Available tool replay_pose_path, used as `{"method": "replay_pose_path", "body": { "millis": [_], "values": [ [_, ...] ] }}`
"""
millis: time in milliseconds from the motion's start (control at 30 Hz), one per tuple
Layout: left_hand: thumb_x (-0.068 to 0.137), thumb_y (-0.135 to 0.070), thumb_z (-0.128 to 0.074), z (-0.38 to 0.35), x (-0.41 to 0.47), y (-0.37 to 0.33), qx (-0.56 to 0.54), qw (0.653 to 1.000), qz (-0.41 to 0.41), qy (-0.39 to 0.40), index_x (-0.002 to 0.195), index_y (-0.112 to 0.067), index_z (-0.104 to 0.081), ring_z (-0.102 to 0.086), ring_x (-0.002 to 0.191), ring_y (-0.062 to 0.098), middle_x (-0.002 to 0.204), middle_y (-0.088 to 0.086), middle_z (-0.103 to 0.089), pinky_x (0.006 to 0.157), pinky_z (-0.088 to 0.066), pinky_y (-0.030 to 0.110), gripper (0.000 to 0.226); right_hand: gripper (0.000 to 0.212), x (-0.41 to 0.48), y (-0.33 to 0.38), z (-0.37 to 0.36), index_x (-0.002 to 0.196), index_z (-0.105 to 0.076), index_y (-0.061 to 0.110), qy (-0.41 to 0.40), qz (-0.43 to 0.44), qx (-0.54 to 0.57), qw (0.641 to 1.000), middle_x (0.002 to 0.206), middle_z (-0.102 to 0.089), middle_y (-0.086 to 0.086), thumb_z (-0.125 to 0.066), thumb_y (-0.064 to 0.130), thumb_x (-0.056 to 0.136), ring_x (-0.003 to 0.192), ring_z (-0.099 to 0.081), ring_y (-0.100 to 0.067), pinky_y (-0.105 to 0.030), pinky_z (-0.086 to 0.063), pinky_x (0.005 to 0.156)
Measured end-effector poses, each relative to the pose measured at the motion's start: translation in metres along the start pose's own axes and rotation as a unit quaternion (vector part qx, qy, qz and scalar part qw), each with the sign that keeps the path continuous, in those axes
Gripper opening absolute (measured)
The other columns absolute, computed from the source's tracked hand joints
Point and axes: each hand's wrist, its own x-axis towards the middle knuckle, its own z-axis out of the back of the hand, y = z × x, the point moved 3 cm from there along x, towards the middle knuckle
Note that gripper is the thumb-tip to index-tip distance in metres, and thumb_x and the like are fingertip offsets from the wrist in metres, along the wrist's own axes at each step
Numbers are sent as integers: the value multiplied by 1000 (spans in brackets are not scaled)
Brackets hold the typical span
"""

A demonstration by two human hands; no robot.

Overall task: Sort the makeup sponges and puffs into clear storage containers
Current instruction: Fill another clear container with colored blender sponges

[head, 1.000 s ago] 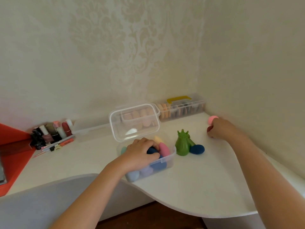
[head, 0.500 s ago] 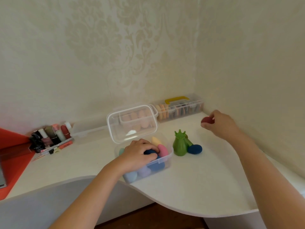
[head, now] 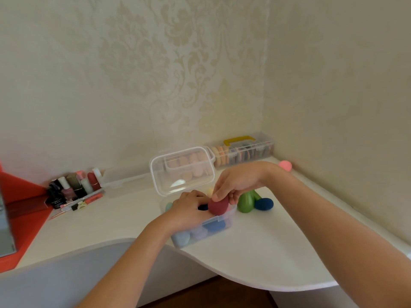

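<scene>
A clear storage box (head: 222,220) with its lid (head: 182,171) raised stands mid-desk, holding several coloured sponges. My left hand (head: 189,210) rests inside it, pressing down on the sponges. My right hand (head: 240,182) pinches a dark red sponge (head: 218,206) just above the box's right half. To the right of the box, a green sponge (head: 245,202) and a dark blue sponge (head: 264,203) lie on the desk. A pink sponge (head: 285,165) sits in the far corner. A second clear box (head: 244,150) with a yellow handle, filled with puffs, stands against the wall.
Nail polish bottles (head: 73,185) and pens (head: 82,200) cluster at the left by the wall. A red item (head: 20,210) fills the left edge. The white desk (head: 255,252) curves toward me; walls close off the back and right.
My right hand picked up the dark red sponge near the corner and carried it left to the open box, leaving the pink sponge behind. My left hand stayed in the box.
</scene>
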Motion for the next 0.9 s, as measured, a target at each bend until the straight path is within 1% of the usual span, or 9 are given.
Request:
{"method": "replay_pose_path", "body": {
  "millis": [67,167,267,400,567,667,767,833,900],
  "values": [
    [68,-71,-42,1,0,0,-12,1000,-6,-9,78,-34,-64,-51,96,14,95,-15,-54,89,-44,35,44,22,5,-1,4,106,-60,-2,37,-30,5,999,82,-61,-7,-56,16,94,67,-56,-12,-19,-49,67],
    [76,-46,-61,1,3,2,-45,998,-5,-37,66,-35,-52,-55,76,12,74,-16,-56,75,-48,31,17,29,10,-1,6,114,-58,-5,32,-66,-9,997,81,-62,-8,-55,16,95,68,-59,-14,-21,-51,66],
    [74,-29,-62,1,4,5,-58,997,-12,-42,65,-35,-53,-55,78,13,71,-18,-56,74,-48,29,14,34,16,1,4,115,-57,-9,-14,-85,-55,995,78,-62,-9,-58,17,93,66,-61,-16,-21,-52,64],
    [75,-26,-58,0,5,9,-56,997,-32,-36,62,-43,-56,-54,87,12,79,-20,-57,79,-46,27,22,32,21,8,0,107,-66,-1,-62,-80,-170,980,75,-65,-3,-69,23,86,64,-65,-15,-18,-52,62],
    [73,-27,-57,0,6,12,-64,997,-42,-20,70,-30,-72,-58,94,6,95,-21,-63,89,-50,31,15,27,21,13,-14,98,-75,10,-94,-65,-326,939,76,-69,-5,-73,28,78,64,-59,-13,-16,-42,54],
    [73,-25,-57,1,6,11,-75,996,-38,-18,62,-29,-70,-60,91,3,94,-23,-63,87,-51,29,18,24,22,15,-20,91,-76,10,-114,-51,-399,908,59,-58,0,-76,26,74,57,-51,-14,-17,-35,47],
    [73,-24,-58,0,5,11,-78,996,-32,-20,60,-27,-70,-60,86,4,93,-23,-64,82,-52,25,18,20,28,16,-29,70,-68,8,-127,-44,-455,880,51,-48,1,-79,25,70,50,-44,-14,-20,-33,47],
    [74,-23,-58,0,4,9,-79,996,-28,-30,64,-21,-71,-60,84,7,91,-19,-65,78,-50,24,16,33,32,16,-34,55,-53,12,-113,-47,-473,872,51,-46,1,-80,25,68,48,-42,-12,-20,-32,46],
    [73,-21,-58,1,4,9,-81,996,-30,-35,64,-20,-70,-60,84,9,90,-17,-65,78,-50,26,15,31,29,19,-32,58,-57,13,-88,-60,-461,881,52,-47,2,-80,29,69,51,-43,-13,-20,-32,46]
  ]
}}
